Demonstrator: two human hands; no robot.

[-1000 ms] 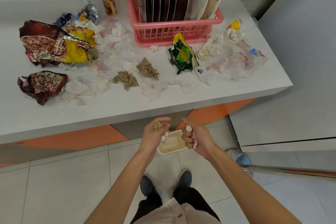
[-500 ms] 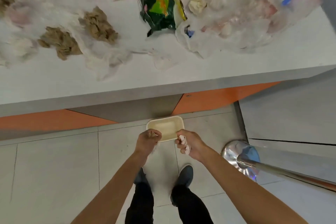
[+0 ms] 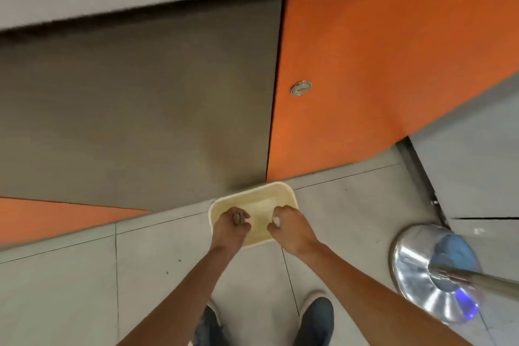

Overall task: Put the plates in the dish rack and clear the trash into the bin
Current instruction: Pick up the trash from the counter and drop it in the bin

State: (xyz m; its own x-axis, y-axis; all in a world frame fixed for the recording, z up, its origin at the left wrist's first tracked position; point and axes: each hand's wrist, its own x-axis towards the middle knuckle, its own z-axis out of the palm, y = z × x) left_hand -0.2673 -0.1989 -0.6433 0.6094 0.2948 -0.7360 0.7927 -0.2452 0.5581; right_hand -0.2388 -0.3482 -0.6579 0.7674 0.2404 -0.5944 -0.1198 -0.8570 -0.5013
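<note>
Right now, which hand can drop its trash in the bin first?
Either, nearly equal. The left hand with brown paper and the right hand with white tissue both hover over the bin.

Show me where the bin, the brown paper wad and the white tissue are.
bin (image 3: 259, 199): head view, bare inner wall near the far rim.
brown paper wad (image 3: 238, 218): head view, part showing between left fingers.
white tissue (image 3: 276, 221): head view, bit showing in right fist.

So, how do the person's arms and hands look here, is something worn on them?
Both arms are bare up to the picture's edge: no sleeves, no gloves. The left hand and the right hand show no ring, and the wrists carry no watch or band. Nothing is marked or written on them. Below, dark trousers and dark shoes with pale soles are visible.
</note>
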